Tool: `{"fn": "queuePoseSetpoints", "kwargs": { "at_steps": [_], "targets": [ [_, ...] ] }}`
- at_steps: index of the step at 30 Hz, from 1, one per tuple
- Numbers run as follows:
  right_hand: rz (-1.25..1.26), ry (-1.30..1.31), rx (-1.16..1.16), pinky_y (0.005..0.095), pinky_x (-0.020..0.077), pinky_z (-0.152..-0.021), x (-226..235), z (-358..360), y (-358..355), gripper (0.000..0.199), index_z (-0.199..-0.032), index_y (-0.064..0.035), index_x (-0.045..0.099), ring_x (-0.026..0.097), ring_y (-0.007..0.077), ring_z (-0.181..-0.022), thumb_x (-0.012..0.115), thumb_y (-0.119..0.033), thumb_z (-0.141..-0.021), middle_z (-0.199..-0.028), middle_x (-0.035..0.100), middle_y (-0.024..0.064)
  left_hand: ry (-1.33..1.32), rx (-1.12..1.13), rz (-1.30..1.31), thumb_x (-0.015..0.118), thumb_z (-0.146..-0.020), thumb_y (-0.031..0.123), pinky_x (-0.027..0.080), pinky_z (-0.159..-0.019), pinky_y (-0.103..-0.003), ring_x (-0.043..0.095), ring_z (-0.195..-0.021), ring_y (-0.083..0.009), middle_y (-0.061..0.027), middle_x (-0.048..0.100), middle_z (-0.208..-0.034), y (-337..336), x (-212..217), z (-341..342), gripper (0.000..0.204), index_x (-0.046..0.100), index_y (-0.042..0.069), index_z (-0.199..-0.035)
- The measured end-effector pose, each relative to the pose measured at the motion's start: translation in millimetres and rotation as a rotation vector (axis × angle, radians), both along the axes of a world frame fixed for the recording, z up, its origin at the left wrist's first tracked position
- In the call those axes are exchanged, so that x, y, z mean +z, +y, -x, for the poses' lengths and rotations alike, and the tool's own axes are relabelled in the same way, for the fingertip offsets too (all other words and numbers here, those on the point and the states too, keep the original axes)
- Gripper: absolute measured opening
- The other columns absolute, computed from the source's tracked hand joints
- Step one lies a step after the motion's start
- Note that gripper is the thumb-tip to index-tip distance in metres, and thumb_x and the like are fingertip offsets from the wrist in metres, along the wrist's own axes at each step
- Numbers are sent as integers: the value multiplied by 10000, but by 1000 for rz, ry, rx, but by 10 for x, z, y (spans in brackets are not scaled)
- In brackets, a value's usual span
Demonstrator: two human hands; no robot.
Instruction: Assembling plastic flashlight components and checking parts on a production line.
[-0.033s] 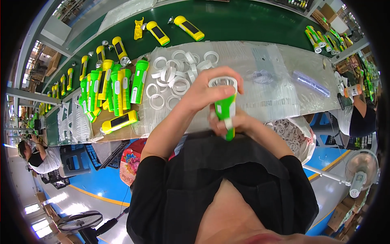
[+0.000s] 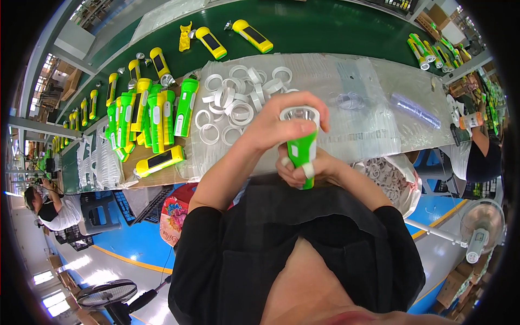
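A green flashlight (image 2: 304, 147) with a white rim round its lens stands upright in front of my chest. My left hand (image 2: 275, 122) is closed round its head, the thumb lying across the near side of the rim. Lower down, my right hand (image 2: 324, 165) grips the handle; one finger wears a white wrap (image 2: 308, 170). Loose white rings (image 2: 241, 114) lie in a heap on the plastic-covered table (image 2: 374, 124), just beyond my left forearm. Left of them, several green and yellow flashlights (image 2: 186, 108) are piled together.
A yellow flashlight (image 2: 160, 161) lies near the table's front edge. Others rest on the green conveyor belt (image 2: 319, 30) behind. A clear plastic roll (image 2: 415, 111) lies to the right. A bag of white rings (image 2: 385, 181) hangs below the edge, and a co-worker (image 2: 482, 154) sits farther right.
My left hand and the flashlight's head have shifted slightly right and down. The fingers of my right hand, blurred before, now show wrapped round the handle.
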State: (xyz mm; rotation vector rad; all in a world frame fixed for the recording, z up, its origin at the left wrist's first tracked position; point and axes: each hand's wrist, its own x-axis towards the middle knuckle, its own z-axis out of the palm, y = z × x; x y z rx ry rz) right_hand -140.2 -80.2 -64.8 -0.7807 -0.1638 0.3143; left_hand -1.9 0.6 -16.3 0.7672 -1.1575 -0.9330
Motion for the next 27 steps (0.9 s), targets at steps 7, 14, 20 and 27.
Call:
{"fn": "queuePoseSetpoints", "kwargs": {
  "at_steps": [7, 14, 20, 27],
  "targets": [
    [-183, -75, -3, 295, 452, -561, 10, -146, -132, 464, -1183, -35, 514, 560, 186, -626, 681, -325, -862, -764, 555, 100, 292, 167, -256, 582, -902, 423, 512, -775, -334, 644, -824, -196, -123, 655, -887, -118, 23, -30, 429, 616, -1, -957],
    [-322, 27, -285, 300, 447, -586, -104, 45, -355, 662, -1188, -13, 513, 527, 197, -674, 473, -613, -911, -819, 541, 84, 151, 202, -239, 549, -957, 436, 480, -905, -338, 590, -1090, -202, -109, 633, -1141, -52, -46, -8, 592, 475, -14, -1334],
    [-477, -7, -239, 282, 443, -583, -69, 23, -430, 711, -1240, -14, 495, 518, 185, -683, 360, -646, -944, -843, 562, 94, 179, 305, -329, 758, -828, 153, 508, -844, -308, 600, -1065, -188, -124, 619, -1188, -188, 14, 62, 610, 468, -42, -1327],
    [709, 95, -952, 326, 510, -824, -50, -44, -816, 593, -1312, -1, 474, 622, 198, -1004, 422, -500, -996, -1109, 628, 123, -339, 656, -207, 806, -765, 162, 496, -787, -285, 615, -976, -151, -93, 643, -1133, -374, -112, 11, 623, 528, 3, -1300]
  ]
}}
